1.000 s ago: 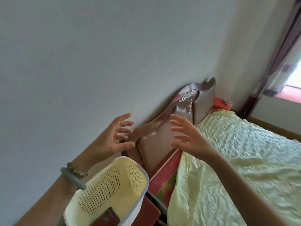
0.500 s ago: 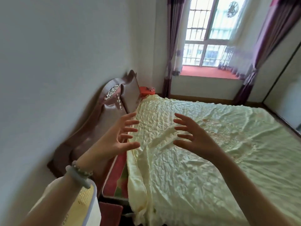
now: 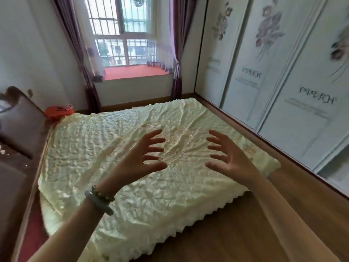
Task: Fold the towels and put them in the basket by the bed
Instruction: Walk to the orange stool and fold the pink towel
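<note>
We held our left hand and right hand apart above the bed, palms facing each other, fingers spread and gripping nothing. Far beyond the left hand stood an orange tub, its contents unclear. Where the towels or basket lay, we could not tell.
</note>
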